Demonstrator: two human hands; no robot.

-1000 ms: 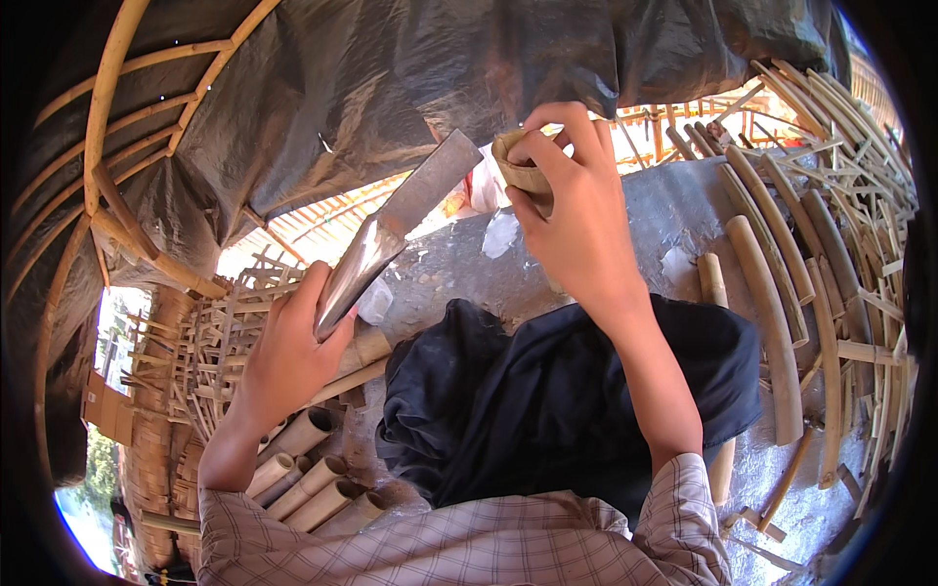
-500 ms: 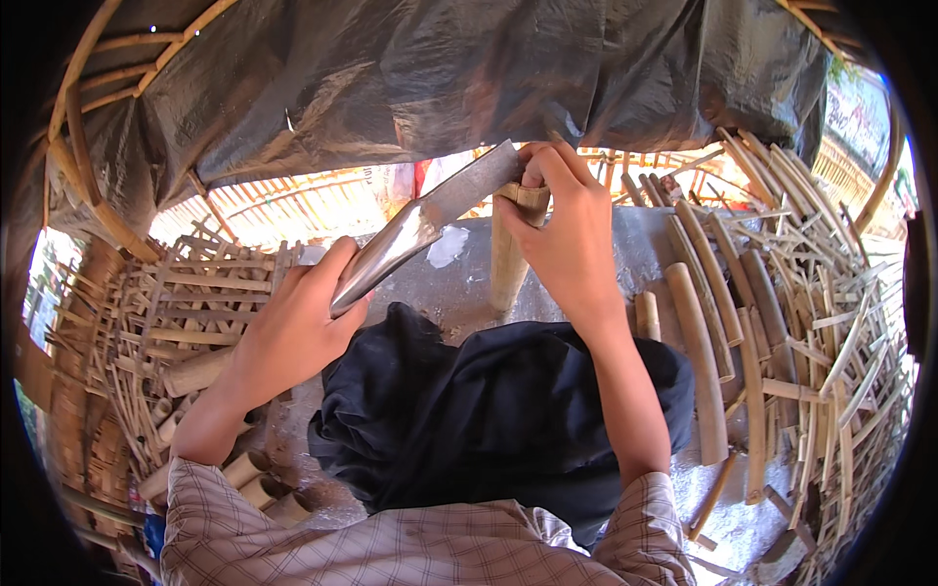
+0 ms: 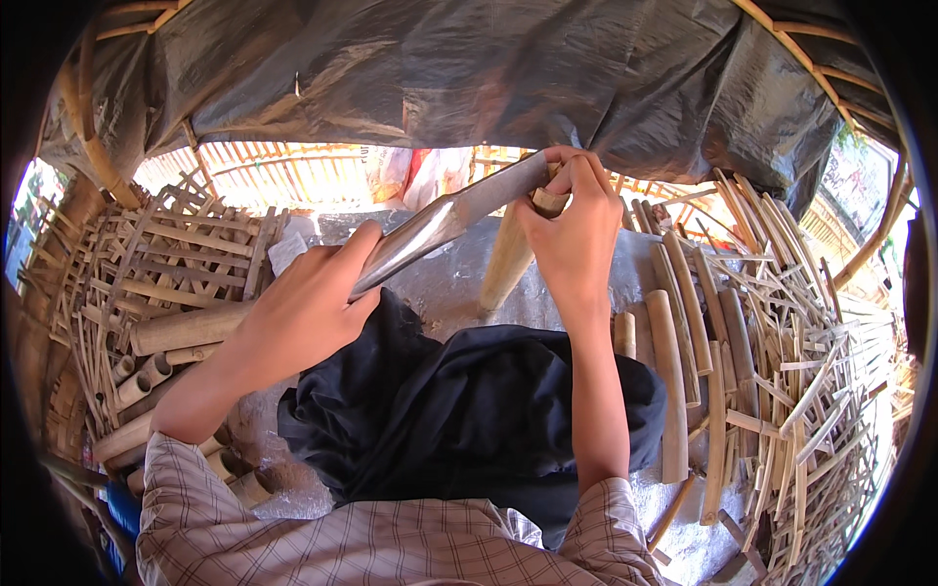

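My left hand [image 3: 308, 298] is closed round the shiny metal handle of a machete [image 3: 445, 217]. Its wide blade slants up to the right, and the tip reaches my right hand [image 3: 576, 220]. Below that tip a bamboo tube [image 3: 506, 259] leans, top toward the right, its lower end near the grey floor in front of my knees. My right fingers are bent at the blade tip, and the thumb presses at the tube's top. Exactly how the blade edge meets the bamboo is hidden by the fingers.
Long split bamboo pieces [image 3: 669, 386] lie on my right beside a heap of thin strips [image 3: 806, 410]. At my left are a bamboo lattice [image 3: 191, 264] and several cut tubes [image 3: 147, 381]. A dark plastic sheet [image 3: 469, 73] hangs ahead; dark cloth [image 3: 459, 420] covers my legs.
My view has turned slightly. Both hands and the machete have shifted right across it, and the bamboo tube leans further to the right. Each hand keeps its hold.
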